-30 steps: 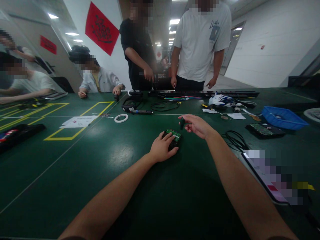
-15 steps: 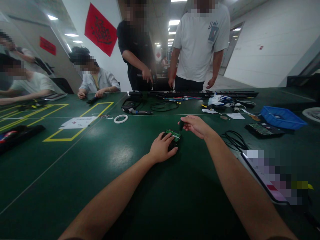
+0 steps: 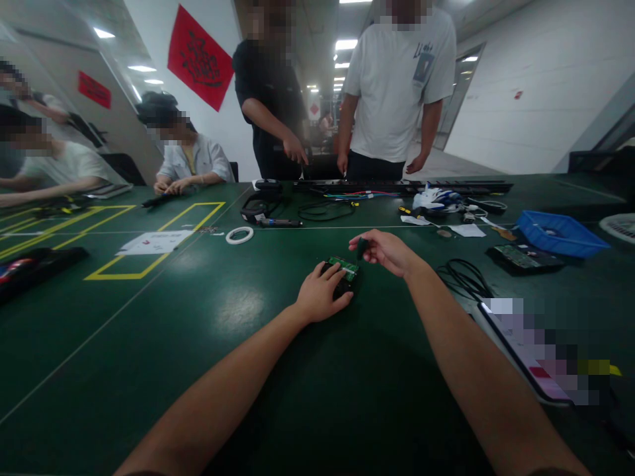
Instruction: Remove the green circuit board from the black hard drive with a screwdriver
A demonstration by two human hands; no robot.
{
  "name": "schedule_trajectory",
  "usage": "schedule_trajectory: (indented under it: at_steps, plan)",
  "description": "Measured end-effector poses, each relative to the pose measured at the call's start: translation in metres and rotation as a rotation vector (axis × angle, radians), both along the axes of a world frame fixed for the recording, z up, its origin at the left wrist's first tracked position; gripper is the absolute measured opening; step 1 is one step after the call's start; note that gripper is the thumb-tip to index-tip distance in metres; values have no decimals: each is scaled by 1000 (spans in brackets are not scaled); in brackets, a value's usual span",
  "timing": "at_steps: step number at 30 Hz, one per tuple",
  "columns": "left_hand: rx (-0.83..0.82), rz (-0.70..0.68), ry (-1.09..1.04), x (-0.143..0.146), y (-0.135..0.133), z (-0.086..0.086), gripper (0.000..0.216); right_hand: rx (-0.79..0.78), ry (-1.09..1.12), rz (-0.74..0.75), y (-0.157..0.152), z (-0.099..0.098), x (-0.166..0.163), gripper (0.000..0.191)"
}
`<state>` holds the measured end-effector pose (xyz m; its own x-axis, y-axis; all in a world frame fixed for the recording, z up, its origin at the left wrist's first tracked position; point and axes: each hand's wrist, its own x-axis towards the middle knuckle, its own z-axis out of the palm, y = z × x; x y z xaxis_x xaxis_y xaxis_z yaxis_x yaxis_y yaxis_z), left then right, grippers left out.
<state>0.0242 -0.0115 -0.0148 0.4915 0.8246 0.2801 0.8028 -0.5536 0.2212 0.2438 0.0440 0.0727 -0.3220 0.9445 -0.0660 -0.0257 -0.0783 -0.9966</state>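
Observation:
A green circuit board (image 3: 350,270) in a dark housing lies on the table in front of me. My left hand (image 3: 320,294) holds it down from the left, with fingers spread across the top and the thumb along its near side. My right hand (image 3: 389,252) is closed around the dark handle of a screwdriver (image 3: 363,248), held nearly upright above the board's right edge. The shaft is thin and dark; whether its tip touches a screw I cannot tell.
On the green table (image 3: 268,370), a white tape roll (image 3: 239,235) lies at left. To the right are black cables (image 3: 464,277), another board (image 3: 526,258), a blue tray (image 3: 563,235) and a tablet-like screen (image 3: 526,357). Two people stand across the table; others sit at left.
My right hand's fingers have shifted around the screwdriver handle, which now leans a little more. My left hand and the board have stayed in place.

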Motion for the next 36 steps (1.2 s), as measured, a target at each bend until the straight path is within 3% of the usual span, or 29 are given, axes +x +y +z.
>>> schedule_trajectory:
  at_steps: [11,22,29,36]
  plan:
    - [1,-10,-8,-1,0,1,70,-118,156,-12,1,-5,-4,16]
    - [1,1,23,1,-1,2,71,-40,10,-22,0,-1,-1,28]
    - [-7,-3,20,0,-1,2,70,6,-2,-54,2,-3,-1,22]
    - [6,-5,7,0,1,0,70,-21,52,4,1,-5,-2,16]
